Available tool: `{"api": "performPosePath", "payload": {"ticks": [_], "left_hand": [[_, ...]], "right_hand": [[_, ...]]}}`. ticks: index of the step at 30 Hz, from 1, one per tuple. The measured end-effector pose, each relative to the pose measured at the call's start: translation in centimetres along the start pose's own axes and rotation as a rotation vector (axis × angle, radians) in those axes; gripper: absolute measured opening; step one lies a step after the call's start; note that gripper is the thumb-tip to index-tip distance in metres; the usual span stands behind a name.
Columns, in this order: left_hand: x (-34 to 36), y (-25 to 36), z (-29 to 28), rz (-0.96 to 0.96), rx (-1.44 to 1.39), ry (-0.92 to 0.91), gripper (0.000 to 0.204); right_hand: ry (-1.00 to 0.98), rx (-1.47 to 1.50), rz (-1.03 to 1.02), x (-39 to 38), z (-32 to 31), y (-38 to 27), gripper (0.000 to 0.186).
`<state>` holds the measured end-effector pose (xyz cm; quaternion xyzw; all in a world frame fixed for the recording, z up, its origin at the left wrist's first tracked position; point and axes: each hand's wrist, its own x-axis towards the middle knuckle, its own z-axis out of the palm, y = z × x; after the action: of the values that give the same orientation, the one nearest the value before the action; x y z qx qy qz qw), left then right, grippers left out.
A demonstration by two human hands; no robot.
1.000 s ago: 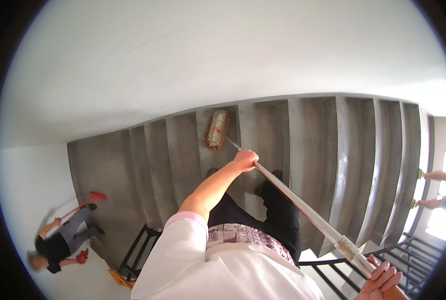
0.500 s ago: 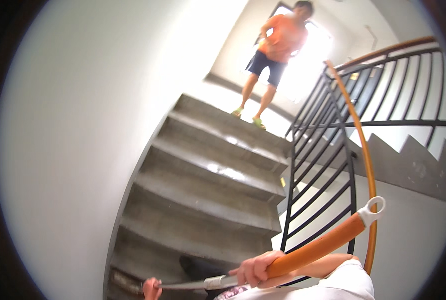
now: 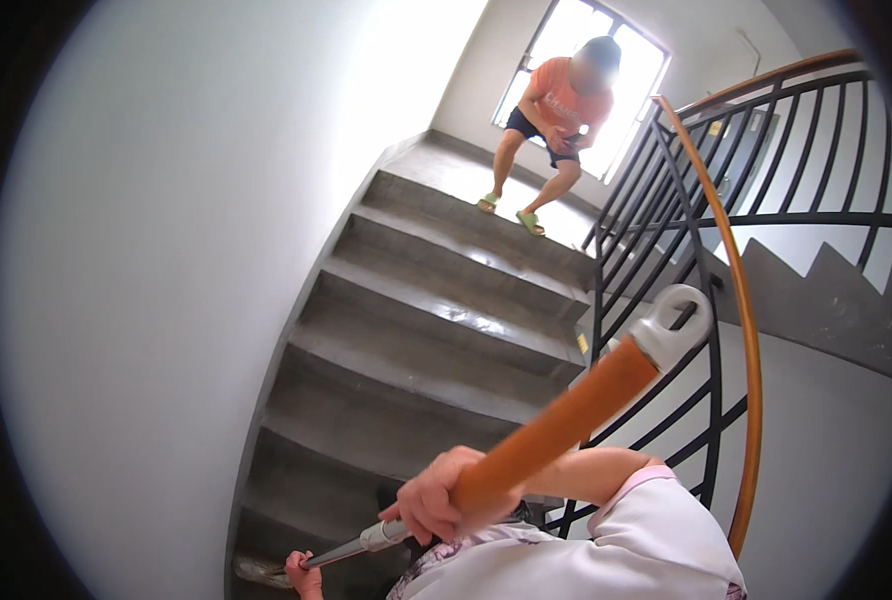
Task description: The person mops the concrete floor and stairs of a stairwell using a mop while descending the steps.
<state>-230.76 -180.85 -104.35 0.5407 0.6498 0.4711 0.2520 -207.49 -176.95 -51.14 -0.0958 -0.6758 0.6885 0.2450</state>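
A mop with a thick orange grip (image 3: 556,425), a white hanging loop and a thin metal pole slants across the lower middle. My right hand (image 3: 438,497) wraps round the lower end of the grip, its arm bent in a white sleeve. Farther down the pole, at the lower left, my left hand (image 3: 304,574) is closed on the metal. Beside it shows a pale, blurred mop head (image 3: 259,570), partly cut off from sight, against a dark grey stair. The loop end points up to the right, in front of the railing.
Grey concrete stairs (image 3: 396,375), shiny in places, climb to a landing. A person (image 3: 571,100) in an orange shirt and green slippers crouches there, holding a small object with a bright light. A white wall (image 3: 166,300) bounds the left, a black railing with a wooden handrail (image 3: 741,330) the right.
The mop's loop end has swung up and left, closer to me, and my right hand has moved left with it. The person on the landing has bent down into a crouch.
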Motion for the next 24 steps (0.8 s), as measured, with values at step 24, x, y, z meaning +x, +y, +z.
{"api": "performPosePath", "payload": {"ticks": [24], "left_hand": [[-19.3,21.5,-7.0,-0.652,-0.015,0.958,0.022]], "right_hand": [[-0.93,0.213,0.303,22.6,8.3,2.5,0.023]]}}
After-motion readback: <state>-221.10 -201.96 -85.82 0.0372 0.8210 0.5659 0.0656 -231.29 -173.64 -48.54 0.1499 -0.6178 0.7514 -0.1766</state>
